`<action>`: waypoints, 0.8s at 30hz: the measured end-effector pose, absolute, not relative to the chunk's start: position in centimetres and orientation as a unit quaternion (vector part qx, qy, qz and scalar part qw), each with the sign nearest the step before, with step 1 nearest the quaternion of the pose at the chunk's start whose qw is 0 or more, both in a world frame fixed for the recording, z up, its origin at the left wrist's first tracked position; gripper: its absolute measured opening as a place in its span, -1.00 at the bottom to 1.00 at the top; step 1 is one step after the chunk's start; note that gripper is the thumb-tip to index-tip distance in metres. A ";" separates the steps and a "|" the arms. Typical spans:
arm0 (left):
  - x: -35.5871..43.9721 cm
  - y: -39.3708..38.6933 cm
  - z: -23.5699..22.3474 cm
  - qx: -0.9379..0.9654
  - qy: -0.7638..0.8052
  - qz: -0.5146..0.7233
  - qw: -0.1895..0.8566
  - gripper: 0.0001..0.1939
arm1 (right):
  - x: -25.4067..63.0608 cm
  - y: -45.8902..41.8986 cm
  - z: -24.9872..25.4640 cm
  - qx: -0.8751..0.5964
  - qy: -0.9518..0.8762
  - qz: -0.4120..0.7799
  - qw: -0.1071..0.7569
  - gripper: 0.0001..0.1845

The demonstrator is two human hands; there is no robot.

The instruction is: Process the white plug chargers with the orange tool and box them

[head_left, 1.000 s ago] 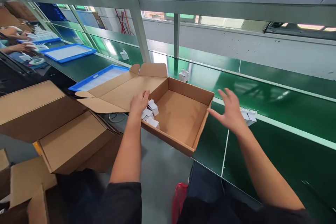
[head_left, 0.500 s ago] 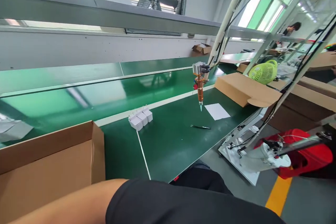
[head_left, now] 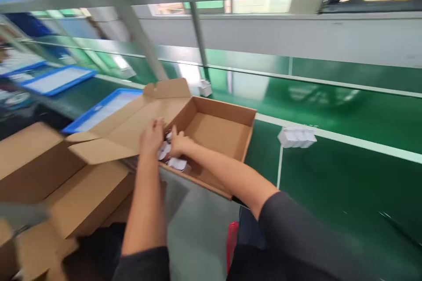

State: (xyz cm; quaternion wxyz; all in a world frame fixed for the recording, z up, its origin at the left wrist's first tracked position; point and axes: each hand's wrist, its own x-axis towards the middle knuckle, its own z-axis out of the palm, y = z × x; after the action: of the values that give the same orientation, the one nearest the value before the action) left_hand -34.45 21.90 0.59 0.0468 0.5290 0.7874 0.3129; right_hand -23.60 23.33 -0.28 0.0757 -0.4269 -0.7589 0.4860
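Note:
Both my hands are inside the left end of a shallow cardboard carton [head_left: 220, 134]. Several small white boxes [head_left: 164, 151] lie there between and below them. My left hand [head_left: 152, 137] is at the carton's left wall, against the white boxes; its fingers are blurred and partly hidden. My right hand [head_left: 180, 144] reaches across from the right, its fingers bent around the white boxes, thumb and forefinger showing on top. One white box [head_left: 178, 163] lies just below the right hand, near the carton's front wall.
A row of white boxes [head_left: 297, 137] stands on the green bench [head_left: 332, 180] to the right. One more white box [head_left: 205, 88] sits behind the carton. Open cartons [head_left: 89, 197] stand lower left. Blue-rimmed trays [head_left: 59, 80] lie farther left. A grey frame post [head_left: 133, 24] rises behind.
My view has swung to the left. Both hands now show inside the carton among the white boxes; before, only part of one arm was visible. The hanging dispenser has left the view.

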 end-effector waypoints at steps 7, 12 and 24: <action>-35.9 19.9 0.6 0.488 0.795 0.353 0.078 -0.60 | -22.7 24.0 -0.5 -0.447 -0.777 0.442 0.046 0.41; -35.7 19.9 0.7 0.488 0.795 0.351 0.080 -0.59 | -21.5 24.8 -0.8 -0.442 -0.784 0.431 0.067 0.39; -37.2 21.4 1.1 0.494 0.811 0.308 0.061 -0.60 | -16.8 24.1 4.4 -0.416 -0.851 0.257 0.193 0.38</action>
State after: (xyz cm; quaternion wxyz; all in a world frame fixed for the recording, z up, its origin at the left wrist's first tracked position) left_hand -37.23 21.43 1.09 0.0606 0.4938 0.8109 0.3080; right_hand -16.80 24.08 4.41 0.1930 -0.4156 -0.8510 0.2567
